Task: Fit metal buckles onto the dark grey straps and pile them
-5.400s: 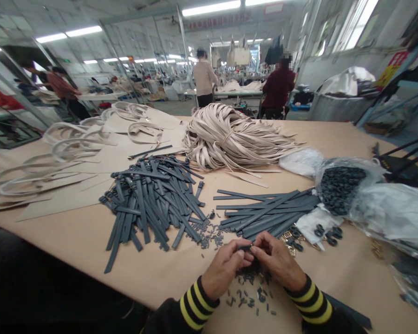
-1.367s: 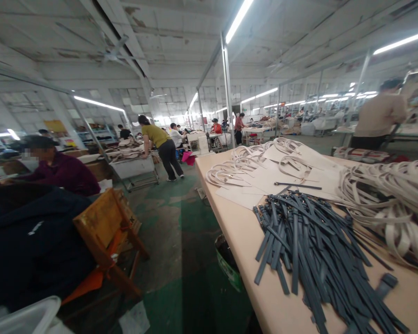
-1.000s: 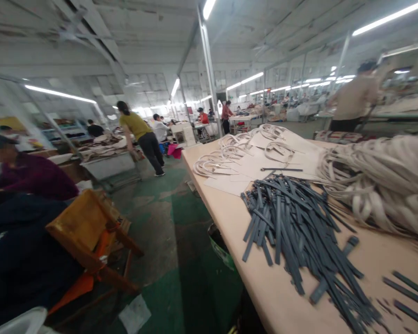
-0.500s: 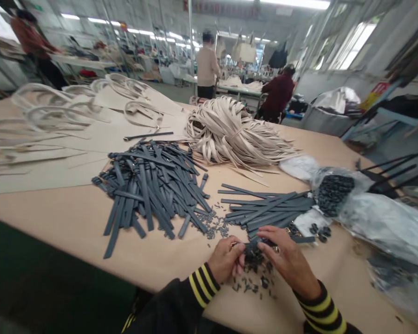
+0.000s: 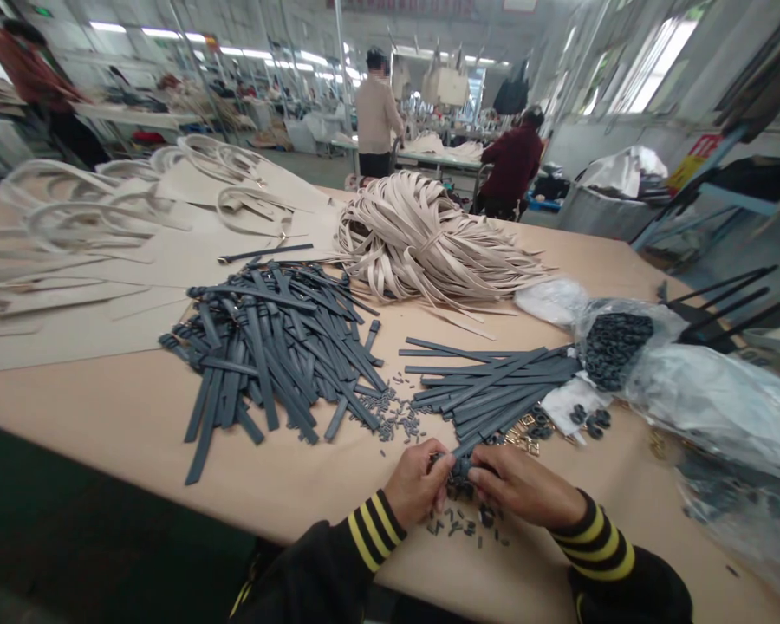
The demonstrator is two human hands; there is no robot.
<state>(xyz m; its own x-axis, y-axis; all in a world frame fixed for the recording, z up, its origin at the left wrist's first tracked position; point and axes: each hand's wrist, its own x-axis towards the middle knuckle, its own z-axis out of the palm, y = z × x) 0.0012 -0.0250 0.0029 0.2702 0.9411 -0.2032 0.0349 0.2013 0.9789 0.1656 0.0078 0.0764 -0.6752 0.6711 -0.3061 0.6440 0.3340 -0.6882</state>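
Both hands meet near the front edge of the table around one dark grey strap (image 5: 469,444). My left hand (image 5: 419,478) pinches its near end between thumb and fingers. My right hand (image 5: 526,485) is closed on the same end from the other side. The fingers cover most of that end, so its fittings are hard to make out. Small dark pieces (image 5: 458,525) lie scattered beneath the hands. Just beyond are flat dark straps (image 5: 494,381), gold-coloured buckles (image 5: 526,431) and dark loops (image 5: 588,420).
A heap of dark straps with buckles (image 5: 273,347) lies to the left, beside tiny grey bits (image 5: 396,416). Behind are a beige strap bundle (image 5: 429,243) and beige panels with handles (image 5: 162,269). Plastic bags (image 5: 708,407) fill the right side. Several people work farther back.
My right hand has come down and its raised fingers have closed at the strap end. The gold buckles it partly covered now show. My left hand keeps its pinch.
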